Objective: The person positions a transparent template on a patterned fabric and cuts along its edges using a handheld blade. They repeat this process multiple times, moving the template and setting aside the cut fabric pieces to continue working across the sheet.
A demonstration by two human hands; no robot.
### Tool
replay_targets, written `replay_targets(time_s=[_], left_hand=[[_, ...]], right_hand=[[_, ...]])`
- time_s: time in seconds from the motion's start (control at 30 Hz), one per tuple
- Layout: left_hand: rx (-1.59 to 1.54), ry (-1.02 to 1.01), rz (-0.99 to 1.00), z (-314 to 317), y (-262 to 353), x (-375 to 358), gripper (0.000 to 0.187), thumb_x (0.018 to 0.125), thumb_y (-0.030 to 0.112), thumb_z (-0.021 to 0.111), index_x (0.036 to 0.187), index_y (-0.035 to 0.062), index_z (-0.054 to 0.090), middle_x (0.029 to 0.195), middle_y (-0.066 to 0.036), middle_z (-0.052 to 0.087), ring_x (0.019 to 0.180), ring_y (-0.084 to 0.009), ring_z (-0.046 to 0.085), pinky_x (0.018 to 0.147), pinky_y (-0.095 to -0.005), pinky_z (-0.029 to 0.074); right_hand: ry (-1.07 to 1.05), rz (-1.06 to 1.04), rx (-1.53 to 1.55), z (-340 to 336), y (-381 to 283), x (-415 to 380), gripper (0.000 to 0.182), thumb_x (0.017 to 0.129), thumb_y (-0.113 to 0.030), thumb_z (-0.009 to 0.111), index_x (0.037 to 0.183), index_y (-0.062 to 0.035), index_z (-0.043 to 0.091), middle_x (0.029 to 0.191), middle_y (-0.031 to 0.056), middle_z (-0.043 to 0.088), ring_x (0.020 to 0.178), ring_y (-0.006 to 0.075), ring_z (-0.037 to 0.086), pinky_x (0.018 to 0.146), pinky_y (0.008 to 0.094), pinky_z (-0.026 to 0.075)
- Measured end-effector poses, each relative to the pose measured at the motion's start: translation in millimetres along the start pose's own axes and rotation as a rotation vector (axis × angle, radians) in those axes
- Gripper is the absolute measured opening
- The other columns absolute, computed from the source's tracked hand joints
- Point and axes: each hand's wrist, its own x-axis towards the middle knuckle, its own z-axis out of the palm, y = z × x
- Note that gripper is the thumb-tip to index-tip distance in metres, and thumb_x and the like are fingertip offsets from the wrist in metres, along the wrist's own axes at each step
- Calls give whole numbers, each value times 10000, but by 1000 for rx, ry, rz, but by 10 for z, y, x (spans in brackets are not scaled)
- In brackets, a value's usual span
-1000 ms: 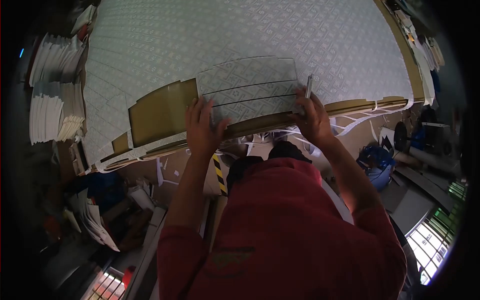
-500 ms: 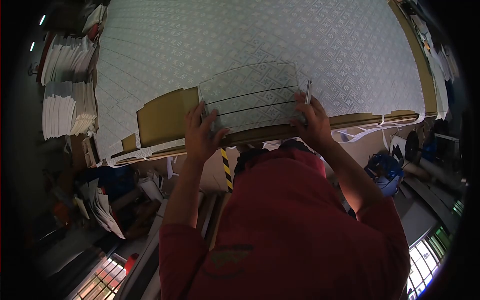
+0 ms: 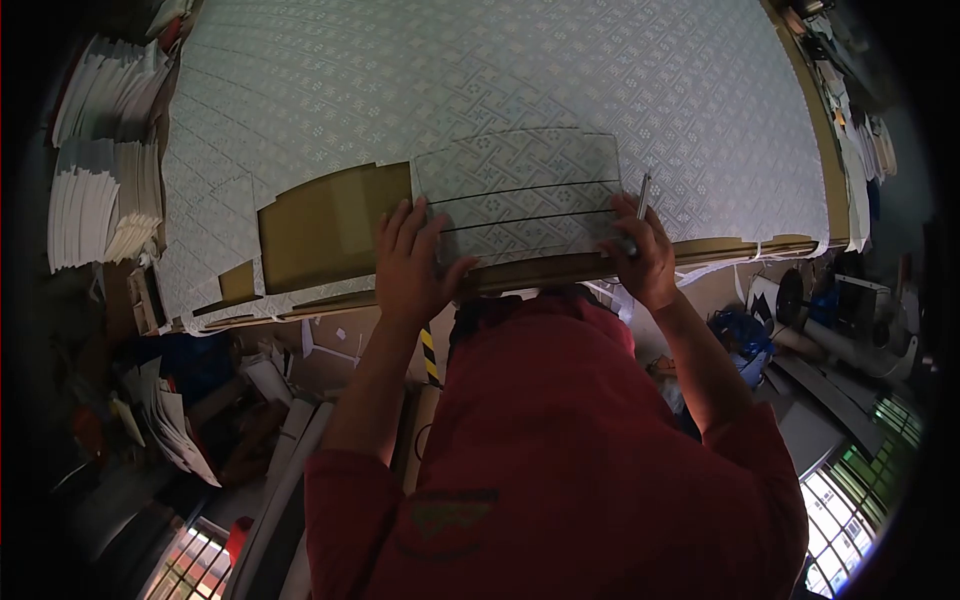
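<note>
"As the view shifts, what changes on the left?"

"Beside the brown cut-out [image 3: 325,212], the left hand [image 3: 408,268] looks more fanned out than half a second ago, fingers spread and clamping nothing, touching the left edge of the lined template [image 3: 528,202]."

"And the template?"

"Still bordering the cut-out, flat on the patterned fabric [image 3: 500,70]; the hands seem to steady it, not slide it."

"Farther right?"

"The right hand [image 3: 650,262] touches its other edge, thumb and forefinger apart, a slim tool [image 3: 643,196] gripped between fingers, pointing away."
</note>
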Motion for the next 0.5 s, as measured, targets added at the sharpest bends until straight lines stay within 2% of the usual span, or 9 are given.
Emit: replay_targets(time_s=[0.5], left_hand=[[-9,25,37,-24,-5,19,604,797,425,875,1261,89,681,1502,-201,545,1392,-449,483,1173,-609,346]], right_hand=[[12,-17,-10,13,-19,16,420,788,-45,854,1077,-45,550,1343,212,685,1255,459,630,1004,493,552]])
